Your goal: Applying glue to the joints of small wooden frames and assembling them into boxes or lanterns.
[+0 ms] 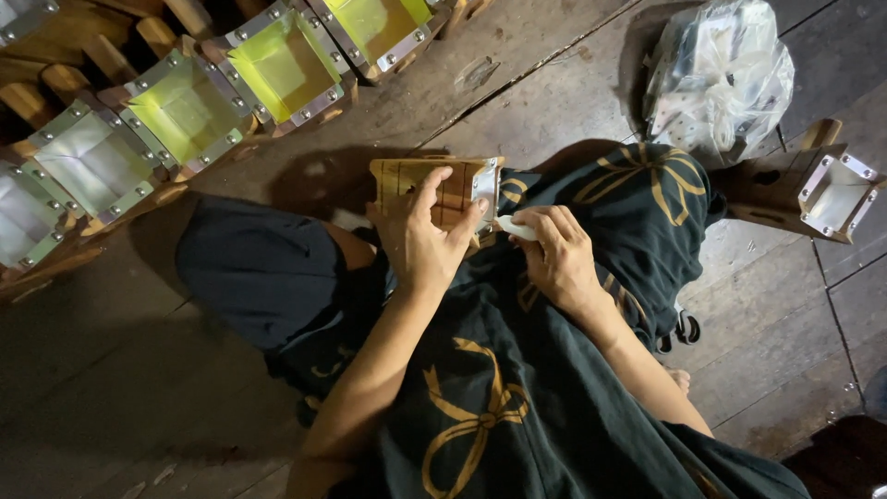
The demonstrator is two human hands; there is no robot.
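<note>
I sit on a wooden floor with a small wooden box frame [405, 180] on my lap. My left hand [420, 242] grips the frame from above, thumb and fingers spread over its slats. A metal corner plate [485, 183] is on the frame's right edge. My right hand [557, 254] is closed on a small white object [514, 226] whose tip touches the frame just below that plate. My dark clothing with yellow bow prints covers my legs.
A row of several finished wooden frames with metal corners and yellow or white liners [185, 106] lies at the upper left. A clear plastic bag of parts [719, 74] rests at the upper right, and another wooden frame [813, 189] sits at the right.
</note>
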